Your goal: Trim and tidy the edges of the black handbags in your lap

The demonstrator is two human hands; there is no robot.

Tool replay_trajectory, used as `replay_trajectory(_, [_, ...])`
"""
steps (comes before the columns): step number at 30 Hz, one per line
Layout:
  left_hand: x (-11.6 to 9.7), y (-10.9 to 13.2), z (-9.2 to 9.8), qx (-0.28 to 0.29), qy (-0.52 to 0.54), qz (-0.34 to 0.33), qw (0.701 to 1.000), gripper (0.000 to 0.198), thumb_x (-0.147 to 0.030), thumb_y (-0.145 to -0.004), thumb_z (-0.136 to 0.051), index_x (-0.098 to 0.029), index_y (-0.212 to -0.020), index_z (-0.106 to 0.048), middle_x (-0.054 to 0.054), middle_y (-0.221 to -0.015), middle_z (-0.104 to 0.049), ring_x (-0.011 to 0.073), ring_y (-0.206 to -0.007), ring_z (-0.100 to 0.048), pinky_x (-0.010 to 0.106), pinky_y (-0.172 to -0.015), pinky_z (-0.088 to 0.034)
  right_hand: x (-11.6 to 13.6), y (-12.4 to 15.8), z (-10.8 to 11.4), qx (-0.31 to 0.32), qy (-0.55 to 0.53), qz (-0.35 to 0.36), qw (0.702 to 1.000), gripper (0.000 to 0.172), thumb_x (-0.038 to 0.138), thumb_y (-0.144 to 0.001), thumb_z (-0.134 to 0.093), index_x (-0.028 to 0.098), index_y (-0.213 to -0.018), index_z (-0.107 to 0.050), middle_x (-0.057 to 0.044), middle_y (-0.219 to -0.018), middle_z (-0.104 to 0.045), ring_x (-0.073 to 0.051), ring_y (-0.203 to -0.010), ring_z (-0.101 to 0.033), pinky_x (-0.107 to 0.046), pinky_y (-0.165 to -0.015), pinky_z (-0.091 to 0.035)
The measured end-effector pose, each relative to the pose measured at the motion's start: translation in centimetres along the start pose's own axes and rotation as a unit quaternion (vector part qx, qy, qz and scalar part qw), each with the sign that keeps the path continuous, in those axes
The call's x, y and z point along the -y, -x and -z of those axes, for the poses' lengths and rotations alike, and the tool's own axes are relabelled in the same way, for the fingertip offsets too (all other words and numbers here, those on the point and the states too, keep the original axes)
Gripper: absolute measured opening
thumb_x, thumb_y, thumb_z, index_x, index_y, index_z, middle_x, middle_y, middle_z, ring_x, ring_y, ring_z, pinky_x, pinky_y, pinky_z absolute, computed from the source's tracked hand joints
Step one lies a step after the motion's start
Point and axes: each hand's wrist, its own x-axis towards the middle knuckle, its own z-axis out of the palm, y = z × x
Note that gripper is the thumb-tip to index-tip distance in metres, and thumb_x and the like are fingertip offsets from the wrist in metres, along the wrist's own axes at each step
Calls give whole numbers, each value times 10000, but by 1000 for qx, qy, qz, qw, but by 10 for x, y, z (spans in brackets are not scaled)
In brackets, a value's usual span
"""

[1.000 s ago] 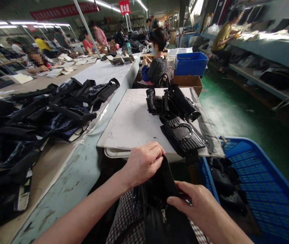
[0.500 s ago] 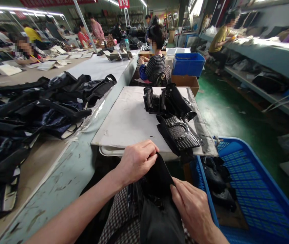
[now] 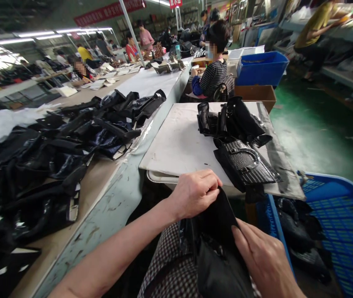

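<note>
Over my lap lies a black bag piece, partly folded, of dark fabric or leather. My left hand pinches its upper end with curled fingers. Lower down on the right, my right hand grips the same piece along its side edge, thumb on top and the other fingers hidden behind it. Beyond my hands, on the white-topped table, rests a black textured handbag panel with a handle and buckle. Further black bag pieces lie just behind that panel.
A long bench on the left carries a heap of black bag pieces. At my right stands a blue basket holding black pieces. A co-worker in a striped top sits ahead, near a blue bin and a cardboard box.
The view has turned to the left, so everything appears further right. Both hands keep their hold on the black bag piece, with hardly any change in grip.
</note>
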Motion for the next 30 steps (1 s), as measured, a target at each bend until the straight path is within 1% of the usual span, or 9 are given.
replay_trajectory(3, [0,0,1,-3,-2,2,1000,186,-108,-853,-548,-186,-688,-516,27,-941,-702,143,-856,-649,234,-735,-486,-2,-3,2,53,-44,-48,996,373,275,-985,-387,173,-1300,-560,-95,-1216,-686,-198,-1071,-678,-334,-897,-576])
replay_trajectory(5, [-1,0,1,-5,2,1,1000,191,-104,-851,-554,-183,-683,-513,26,-943,-703,142,-853,-651,231,-733,-487,-3,-12,2,78,-78,-86,990,436,358,-975,-434,190,-1375,-480,-84,-1258,-663,-197,-1102,-662,-326,-910,-570])
replay_trajectory(8, [-4,1,2,-3,11,-2,1000,186,-112,-860,-569,-180,-696,-515,23,-947,-698,145,-862,-649,233,-749,-490,-3,-32,-4,40,-116,-117,986,477,400,-946,-493,168,-1363,-491,-93,-1201,-695,-213,-1018,-702,-323,-886,-584])
replay_trajectory(11, [-3,5,2,-19,22,19,999,178,-114,-859,-600,-177,-709,-528,23,-975,-682,144,-873,-645,243,-779,-497,-3,-49,-12,-22,-135,-118,984,358,322,-950,-478,160,-1247,-596,-82,-1116,-733,-199,-924,-730,-288,-852,-594])
replay_trajectory(13, [-1,8,3,-36,38,37,998,166,-109,-848,-625,-175,-717,-546,31,-1050,-660,135,-869,-645,243,-788,-503,-2,-55,-17,-51,-144,-108,982,319,281,-953,-470,162,-1209,-620,-69,-1072,-748,-175,-886,-737,-240,-811,-598])
replay_trajectory(17, [-1,11,5,-52,68,47,995,134,-101,-857,-607,-175,-747,-586,49,-1102,-638,130,-874,-648,249,-818,-512,-1,-55,-21,-94,-157,-70,981,338,210,-953,-463,166,-1268,-579,-60,-1157,-719,-147,-989,-708,-201,-862,-570])
replay_trajectory(21, [-6,8,3,-56,64,55,995,124,-102,-874,-566,-186,-796,-612,47,-1019,-666,151,-916,-652,259,-833,-516,-1,-54,-18,-92,-161,-75,980,376,177,-948,-463,186,-1312,-553,-52,-1250,-673,-154,-1092,-664,-230,-949,-535])
replay_trajectory(26, [-7,7,0,-88,42,65,993,153,-94,-849,-575,-186,-728,-577,37,-933,-681,145,-852,-663,241,-761,-521,-2,-53,-17,-85,-175,-75,978,376,176,-945,-462,195,-1307,-563,-50,-1235,-682,-166,-1078,-673,-236,-924,-555])
replay_trajectory(30, [-5,8,3,-75,14,44,996,148,-112,-867,-557,-188,-740,-569,42,-913,-694,147,-822,-668,241,-721,-518,-2,-50,-20,-79,-169,-64,980,382,174,-945,-466,201,-1317,-551,-47,-1244,-677,-163,-1081,-672,-230,-923,-553])
